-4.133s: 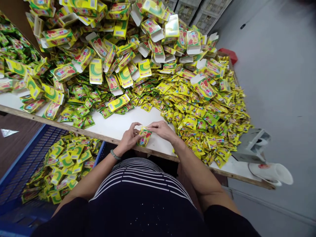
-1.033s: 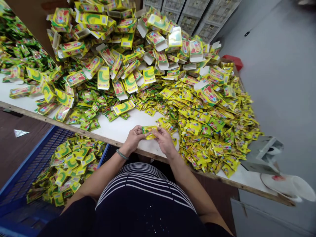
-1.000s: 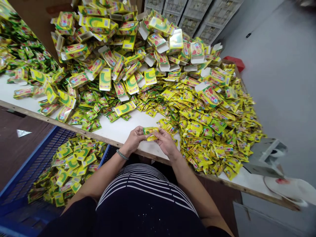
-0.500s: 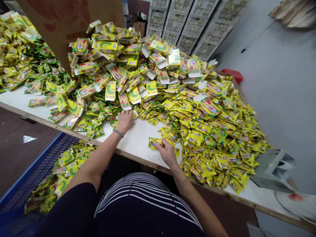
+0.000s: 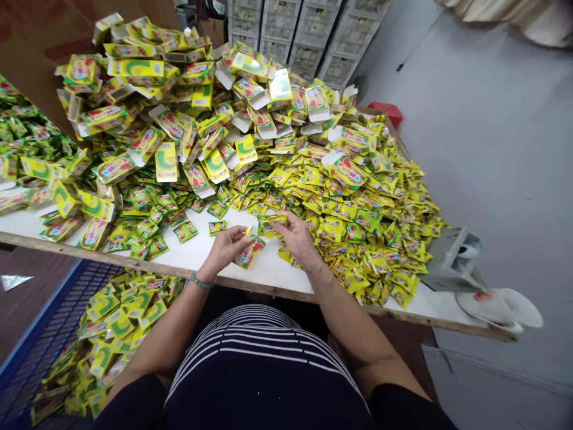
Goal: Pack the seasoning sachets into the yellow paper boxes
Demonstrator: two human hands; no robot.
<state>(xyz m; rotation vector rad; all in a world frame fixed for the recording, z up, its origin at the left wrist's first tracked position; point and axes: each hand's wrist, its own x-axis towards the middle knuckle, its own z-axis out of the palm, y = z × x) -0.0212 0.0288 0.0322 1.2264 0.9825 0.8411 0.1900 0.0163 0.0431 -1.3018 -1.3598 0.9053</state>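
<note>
My left hand (image 5: 227, 249) is closed on a small yellow-green carton (image 5: 251, 252) with a watermelon picture, held low over the white tabletop (image 5: 188, 255). Facing it, my right hand (image 5: 296, 237) pinches a few yellow sachets (image 5: 270, 224) between thumb and fingers. The sachets are close to the carton's upper end; whether they touch cannot be made out. Several green sachets (image 5: 185, 231) lie loose beyond my left hand. To the right of my right hand spreads a large heap of yellow sachets (image 5: 358, 239).
Empty-looking cartons (image 5: 166, 161) are piled at the back, beside a big cardboard box (image 5: 31, 48). A blue crate (image 5: 49, 334) below the table edge holds filled-looking cartons (image 5: 119, 322). A grey device (image 5: 450, 257) stands at the right end. White crates (image 5: 280, 24) are stacked behind.
My left hand has come back from the carton pile and now grips a carton. My right hand has lifted its sachets toward it. The view has shifted to the right.
</note>
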